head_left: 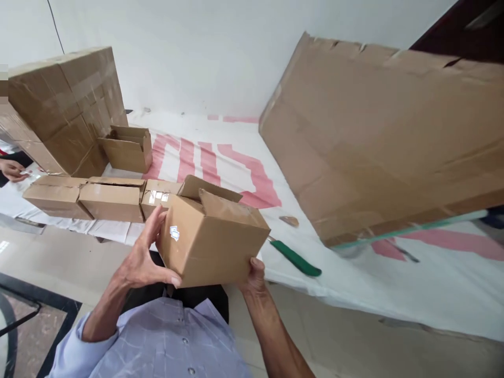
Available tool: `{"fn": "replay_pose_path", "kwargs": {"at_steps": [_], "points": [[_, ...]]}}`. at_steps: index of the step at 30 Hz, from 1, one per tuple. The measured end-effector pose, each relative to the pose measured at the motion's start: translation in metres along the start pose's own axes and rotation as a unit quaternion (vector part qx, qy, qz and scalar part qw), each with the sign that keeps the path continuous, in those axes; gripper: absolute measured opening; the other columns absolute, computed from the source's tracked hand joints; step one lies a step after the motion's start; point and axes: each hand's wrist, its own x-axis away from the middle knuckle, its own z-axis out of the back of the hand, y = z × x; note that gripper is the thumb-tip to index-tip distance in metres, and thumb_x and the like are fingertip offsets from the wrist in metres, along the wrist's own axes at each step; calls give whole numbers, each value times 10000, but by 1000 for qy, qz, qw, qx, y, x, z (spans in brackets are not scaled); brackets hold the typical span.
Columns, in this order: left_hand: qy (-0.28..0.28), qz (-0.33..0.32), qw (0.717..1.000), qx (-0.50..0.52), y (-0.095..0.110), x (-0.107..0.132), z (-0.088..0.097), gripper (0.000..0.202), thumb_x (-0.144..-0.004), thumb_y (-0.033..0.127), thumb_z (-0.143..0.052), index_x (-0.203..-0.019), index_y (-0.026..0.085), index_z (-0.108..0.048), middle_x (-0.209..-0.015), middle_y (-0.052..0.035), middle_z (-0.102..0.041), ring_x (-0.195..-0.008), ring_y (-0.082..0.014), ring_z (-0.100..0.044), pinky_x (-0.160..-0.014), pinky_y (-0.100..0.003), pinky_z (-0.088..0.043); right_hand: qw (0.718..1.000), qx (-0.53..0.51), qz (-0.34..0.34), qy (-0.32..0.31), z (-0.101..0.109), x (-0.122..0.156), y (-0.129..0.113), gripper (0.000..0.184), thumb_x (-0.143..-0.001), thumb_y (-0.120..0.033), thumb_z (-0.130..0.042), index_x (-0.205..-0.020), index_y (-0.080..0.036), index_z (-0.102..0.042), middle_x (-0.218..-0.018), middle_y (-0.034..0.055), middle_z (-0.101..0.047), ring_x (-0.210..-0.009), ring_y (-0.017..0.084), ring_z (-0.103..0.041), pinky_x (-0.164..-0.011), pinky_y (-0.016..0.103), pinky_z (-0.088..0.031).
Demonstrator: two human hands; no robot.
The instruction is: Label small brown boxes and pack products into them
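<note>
Both my hands hold a small brown cardboard box [224, 247] in front of my body, tilted, its top flaps partly raised. My left hand [144, 260] grips the left end, thumb along the lower edge, beside a small white printed mark. At the lower right corner my right hand [254, 275] has its thumb on the near side; its other fingers are hidden beneath. Just right of the box, a green-handled tool [296, 258] lies on the table, its far end hidden by the box. A small tan piece [290, 221] rests behind it.
Several small boxes [112, 199] line the table's near edge at left. Behind them stand an open-topped box [128, 151] and a large taped stack [74, 110]. A big carton [394, 136] fills the right side. Another person's hand [13, 170] shows at far left.
</note>
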Motion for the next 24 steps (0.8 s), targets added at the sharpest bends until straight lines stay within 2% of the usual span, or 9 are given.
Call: {"fn": "replay_pose_path", "kwargs": {"at_steps": [4, 7, 11, 16, 20, 23, 24], "points": [[0, -14, 1000, -24, 6, 8, -22, 1518, -495, 546, -1078, -1743, 340, -238, -1762, -164, -364, -1639, -491, -300, -1352, -629, -247, 995, -57, 15, 77, 1, 2, 9, 569, -711, -809, -688, -1006, -331, -777, -867, 50, -821, -847, 352, -785, -794, 553, -657], [-14, -3, 998, -66, 15, 10, -21, 1455, -558, 505, -1060, -1746, 310, -243, -1781, -160, -323, -1642, -515, -270, -1344, -670, -243, 998, -38, -9, 43, -5, 3, 2, 497, -666, -754, -757, -926, -330, -775, -884, 45, -825, -853, 337, -784, -820, 533, -655], [-19, -36, 992, -117, 23, 12, -13, 1357, -588, 421, -1044, -1725, 308, -312, -1763, -145, -354, -1625, -514, -299, -1339, -686, -247, 998, -23, -54, -31, -23, 2, -9, 446, -628, -563, -836, -1000, -321, -783, -1022, 44, -834, -994, 342, -778, -934, 540, -640], [2, -75, 982, -176, 18, 12, -2, 1314, -586, 411, -1042, -1699, 284, -356, -1710, -181, -391, -1581, -503, -350, -1316, -670, -288, 994, -79, -58, -39, -58, -2, -15, 439, -624, -395, -863, -1045, -305, -777, -1073, 35, -823, -1054, 317, -759, -1000, 525, -624], [-1, -95, 965, -244, 15, 10, 6, 1276, -588, 357, -1025, -1675, 256, -364, -1636, -203, -455, -1512, -490, -431, -1271, -655, -356, 995, -74, -64, -15, -76, -5, -11, 445, -602, -398, -937, -996, -293, -760, -1034, 32, -814, -1024, 285, -748, -970, 461, -627], [-4, -102, 948, -303, 18, 6, 9, 1220, -591, 287, -971, -1649, 249, -366, -1622, -193, -466, -1503, -468, -443, -1268, -649, -364, 996, -22, -86, -4, -75, -7, -13, 509, -655, -452, -944, -1080, -251, -749, -1112, 63, -807, -1065, 282, -741, -997, 465, -608], [-11, -95, 942, -321, 19, 4, 9, 1210, -589, 281, -956, -1643, 245, -362, -1620, -193, -468, -1511, -466, -436, -1267, -656, -362, 996, 10, -87, 17, -72, -6, -17, 549, -674, -478, -930, -1125, -229, -741, -1150, 85, -799, -1093, 296, -735, -1005, 481, -600]]}}
